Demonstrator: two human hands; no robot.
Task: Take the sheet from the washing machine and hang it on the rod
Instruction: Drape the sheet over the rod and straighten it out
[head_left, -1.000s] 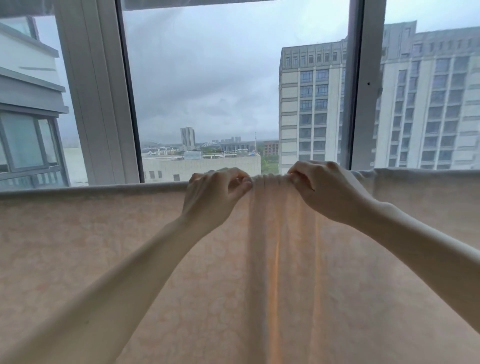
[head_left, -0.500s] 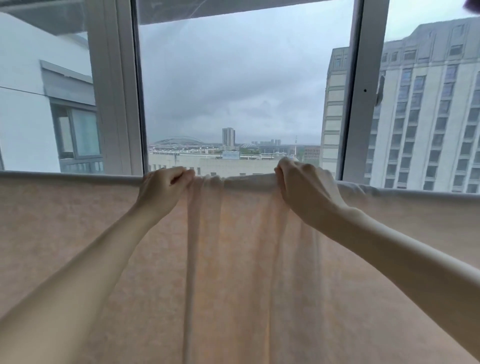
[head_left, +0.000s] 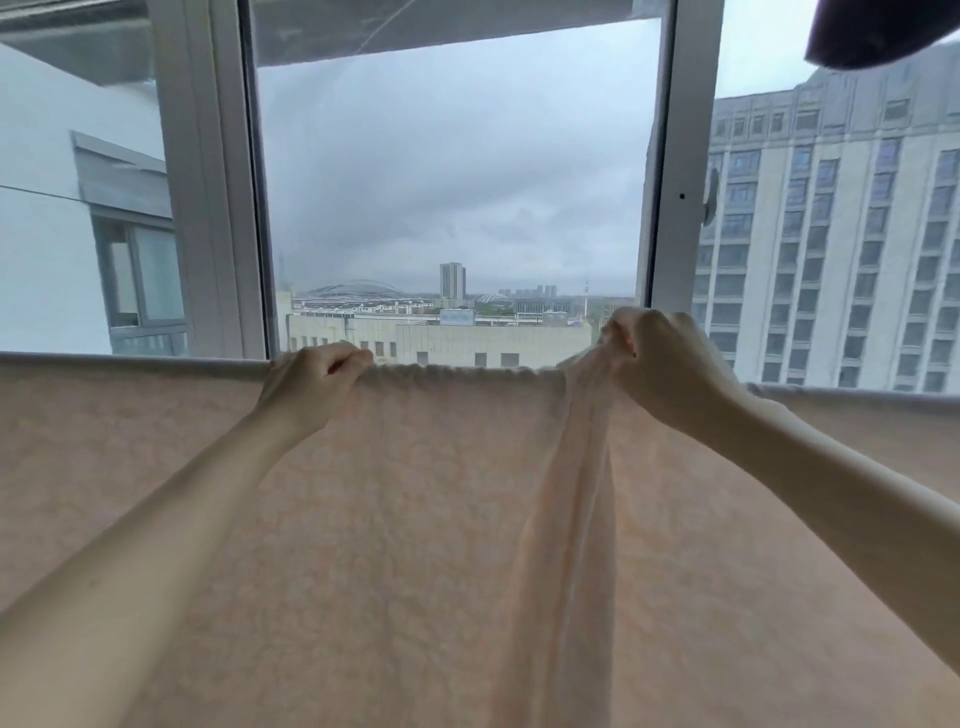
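Note:
A pale pink patterned sheet (head_left: 405, 519) hangs draped over a horizontal rod that it hides, filling the lower half of the view. My left hand (head_left: 311, 382) grips the sheet's top fold at the rod, left of centre. My right hand (head_left: 660, 358) pinches a bunched pleat of the sheet and lifts it slightly above the rod line. A long vertical fold runs down from my right hand. Between my hands the top edge is lightly gathered.
Right behind the sheet stands a window with white frames (head_left: 208, 208), one post (head_left: 675, 182) above my right hand. A dark object (head_left: 878, 31) hangs in the top right corner. Buildings lie outside.
My hands have drawn apart along the rod, spreading the gathered cloth between them. The bunched fold has shifted right with my right hand, which now lifts it a little.

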